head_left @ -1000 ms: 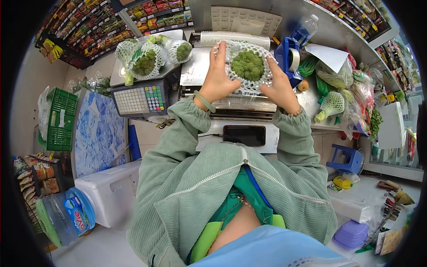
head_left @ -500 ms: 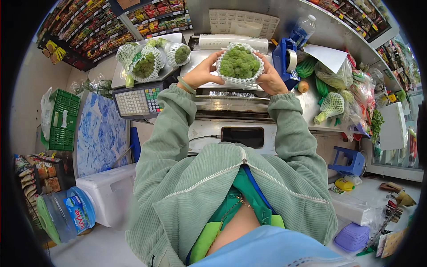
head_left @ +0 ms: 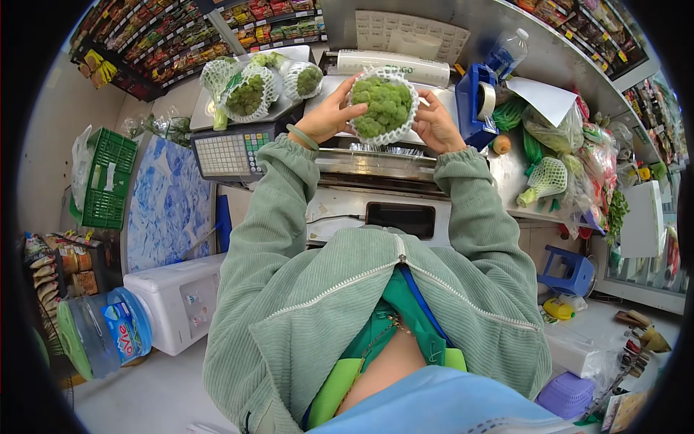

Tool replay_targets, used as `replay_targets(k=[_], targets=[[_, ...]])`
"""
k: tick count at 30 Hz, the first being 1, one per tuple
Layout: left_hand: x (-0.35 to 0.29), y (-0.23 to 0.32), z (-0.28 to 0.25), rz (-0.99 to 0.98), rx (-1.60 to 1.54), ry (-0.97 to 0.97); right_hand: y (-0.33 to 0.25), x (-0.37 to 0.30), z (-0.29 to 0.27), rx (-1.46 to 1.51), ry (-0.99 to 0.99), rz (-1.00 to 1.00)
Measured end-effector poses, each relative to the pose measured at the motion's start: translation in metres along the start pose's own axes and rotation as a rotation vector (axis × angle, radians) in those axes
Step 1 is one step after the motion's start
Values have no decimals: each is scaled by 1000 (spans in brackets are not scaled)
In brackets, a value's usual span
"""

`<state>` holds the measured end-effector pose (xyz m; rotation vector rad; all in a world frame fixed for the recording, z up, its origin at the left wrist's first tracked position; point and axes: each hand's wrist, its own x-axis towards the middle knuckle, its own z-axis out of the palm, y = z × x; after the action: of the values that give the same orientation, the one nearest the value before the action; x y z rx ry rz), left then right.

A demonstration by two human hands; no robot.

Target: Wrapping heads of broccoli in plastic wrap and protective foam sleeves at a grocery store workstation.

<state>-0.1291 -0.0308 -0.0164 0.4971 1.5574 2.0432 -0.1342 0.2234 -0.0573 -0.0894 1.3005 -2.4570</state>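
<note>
A broccoli head [head_left: 382, 101] in a white foam net [head_left: 387, 137] is up in front of me, over the wrapping machine [head_left: 376, 166]. My left hand [head_left: 332, 114] grips its left side, the thumb lying across the front edge. At the right side, my right hand [head_left: 437, 124] has its fingers bent and pinched at the edge of the net. More netted broccoli [head_left: 247, 95] lies on the scale [head_left: 231, 148] to the left, with another netted head [head_left: 303, 79] beside it.
Behind the machine lies a roll of film [head_left: 394, 67]. A blue tape dispenser [head_left: 476, 108] stands right of my right hand, near a water bottle [head_left: 507, 52], an onion [head_left: 501, 145] and bagged vegetables [head_left: 553, 126]. A phone [head_left: 400, 219] lies on the near ledge.
The broccoli has turned and tilted a little in my hands. My right hand has moved from cupping its side to pinching at the net's edge. The view has shifted slightly.
</note>
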Motion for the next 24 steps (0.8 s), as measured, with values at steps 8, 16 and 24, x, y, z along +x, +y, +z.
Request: replay_targets(k=[8, 16, 24], targets=[[23, -17, 13, 196, -12, 291, -45, 4, 43, -526, 231, -10], [31, -77, -16, -75, 647, 335, 0, 19, -16, -1167, 18, -343], [23, -58, -35, -6, 1110, 238, 12, 17, -15, -1249, -115, -532]])
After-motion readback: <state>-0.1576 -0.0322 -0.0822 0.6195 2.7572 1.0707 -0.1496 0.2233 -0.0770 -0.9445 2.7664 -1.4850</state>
